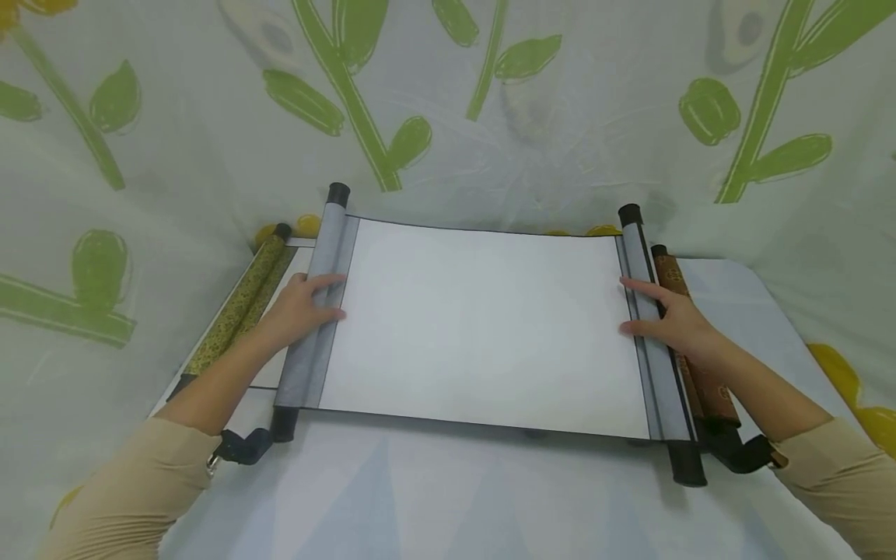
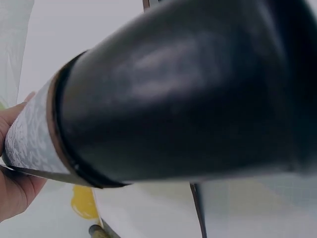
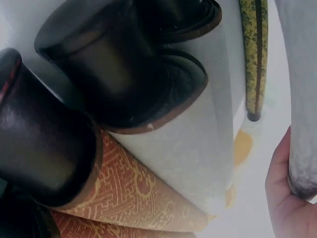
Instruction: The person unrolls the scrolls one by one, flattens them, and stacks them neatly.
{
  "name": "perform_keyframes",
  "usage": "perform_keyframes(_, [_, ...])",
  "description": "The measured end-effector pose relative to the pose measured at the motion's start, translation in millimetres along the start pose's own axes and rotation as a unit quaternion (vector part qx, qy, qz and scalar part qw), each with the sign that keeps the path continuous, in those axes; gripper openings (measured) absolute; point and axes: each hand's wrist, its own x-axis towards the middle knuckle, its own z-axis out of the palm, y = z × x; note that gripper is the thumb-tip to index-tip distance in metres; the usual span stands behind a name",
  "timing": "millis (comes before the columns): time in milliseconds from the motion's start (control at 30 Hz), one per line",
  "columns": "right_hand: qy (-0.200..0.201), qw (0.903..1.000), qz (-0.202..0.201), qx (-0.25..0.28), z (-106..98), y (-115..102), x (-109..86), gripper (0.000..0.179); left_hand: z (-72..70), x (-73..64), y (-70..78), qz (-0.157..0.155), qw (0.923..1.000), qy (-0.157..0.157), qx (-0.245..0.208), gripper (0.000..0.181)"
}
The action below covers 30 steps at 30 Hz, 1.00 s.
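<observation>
A hanging scroll [image 1: 490,334] with blank white paper and grey-blue borders is spread between both hands. My left hand [image 1: 302,303] grips its left roller [image 1: 304,365], with thumb and a finger over the inner edge. The right roller [image 1: 665,389] is held likewise by my right hand [image 1: 675,315]. Close up in the left wrist view, a black end cap [image 2: 173,89] covers much of the scene, and only part of the left hand [image 2: 15,193] shows behind. In the right wrist view the right hand [image 3: 287,203] holds a pale roller [image 3: 304,99] near its far end.
A green-gold scroll [image 1: 241,311] lies partly under the left side. On the right lies a brown patterned scroll [image 1: 710,397]. In the right wrist view, another pale scroll [image 3: 173,139] with black caps lies beside the brown one. A leaf-patterned curtain [image 1: 581,155] hangs behind the table [image 1: 448,498].
</observation>
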Motion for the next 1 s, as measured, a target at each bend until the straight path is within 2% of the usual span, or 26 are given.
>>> perform_keyframes(167, [-0.002,0.9997,0.006,-0.023,-0.5,-1.0,2.1,0.093,-3.6,0.7,-0.1,-0.007,1.0,0.003,-0.005,0.061])
perform_keyframes(467, [-0.028,0.9995,-0.016,0.005,-1.1,1.4,0.6,0.067,-9.7,-1.6,-7.5,-0.016,0.999,0.032,-0.027,0.048])
perform_keyframes(667, [-0.015,0.9998,-0.015,0.003,0.5,1.3,2.5,0.074,-12.2,-1.9,-13.5,-0.012,0.9986,0.044,-0.028,0.048])
perform_keyframes(767, [-0.008,0.9998,-0.015,-0.004,0.9,-1.5,3.6,0.077,-13.7,-2.0,-17.6,-0.013,0.9971,0.07,-0.027,0.05])
perform_keyframes(900, [-0.002,0.9995,-0.031,0.0,1.8,-7.5,6.4,0.074,-16.7,-4.1,-22.0,-0.016,0.9927,0.11,-0.046,0.051])
perform_keyframes(1000, [0.003,0.9991,-0.041,0.007,3.0,-13.3,8.7,0.069,-21.7,-6.0,-23.2,-0.014,0.9907,0.122,-0.06,0.051])
